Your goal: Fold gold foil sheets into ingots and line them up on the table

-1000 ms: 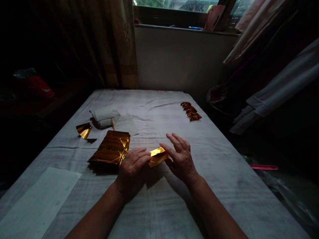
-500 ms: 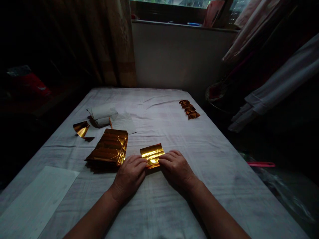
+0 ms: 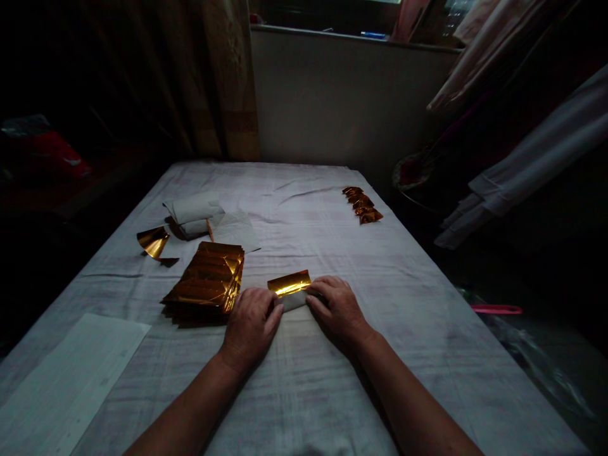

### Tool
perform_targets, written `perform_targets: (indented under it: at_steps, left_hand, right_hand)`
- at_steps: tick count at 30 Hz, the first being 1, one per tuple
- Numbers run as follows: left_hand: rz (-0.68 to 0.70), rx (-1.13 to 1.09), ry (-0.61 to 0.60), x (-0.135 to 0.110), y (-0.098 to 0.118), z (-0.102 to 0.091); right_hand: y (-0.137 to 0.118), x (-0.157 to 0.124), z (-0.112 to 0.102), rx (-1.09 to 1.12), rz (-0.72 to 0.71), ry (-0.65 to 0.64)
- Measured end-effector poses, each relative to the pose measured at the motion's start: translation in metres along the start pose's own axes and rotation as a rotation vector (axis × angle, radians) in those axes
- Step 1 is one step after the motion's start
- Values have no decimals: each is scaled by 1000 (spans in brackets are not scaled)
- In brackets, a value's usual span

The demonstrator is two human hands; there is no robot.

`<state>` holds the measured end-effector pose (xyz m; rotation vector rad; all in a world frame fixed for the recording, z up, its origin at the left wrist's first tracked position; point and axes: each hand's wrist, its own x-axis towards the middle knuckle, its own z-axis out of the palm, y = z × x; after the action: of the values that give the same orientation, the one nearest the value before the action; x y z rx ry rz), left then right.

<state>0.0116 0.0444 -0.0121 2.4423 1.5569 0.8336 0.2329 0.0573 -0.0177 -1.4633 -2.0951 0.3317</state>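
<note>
We have the gold paper flat on the tablecloth, directly between our fingertips. The left hand is closed on its left end, thumb and fingers curled in; the right hand pinches the right end, though we cannot tell how firmly, the pads being hidden. A pale flap lies along the near edge, between the two thumbs, with the gold face showing beyond it. We judge the step in hand to be a fold turned over from the near side. The next move, in our view, calls for lining up the flap and pressing its crease evenly from both ends, lest it skew. Just beside the left fingers sits the stack of gold sheets; well beyond the right fingers, near the table's far right edge, lies a row of folded gold pieces.
</note>
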Motion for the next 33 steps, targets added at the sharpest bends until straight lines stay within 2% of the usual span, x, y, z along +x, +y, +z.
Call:
perform_targets:
  at_steps: [10,15,18,22,29,33]
  left_hand:
    - [10,35,18,0,-3,4]
    - [192,98,64,-4,4,3]
    - [286,112,10,-6,8,3]
    - [269,137,-52,-8,8,5]
    - [269,138,-67,-8,6,6]
    - [269,138,-80,-8,6,4]
  right_hand:
    - [-3,-1,10,-83,41,52]
    - [-4,-1,11,-89,40,70]
    - [-6,-1,10,-88,38,72]
    - [-9,-1,9,-107,27,75]
    - [-15,-2,11,-161,38,65]
    - [-10,-4,13,-121,72,88]
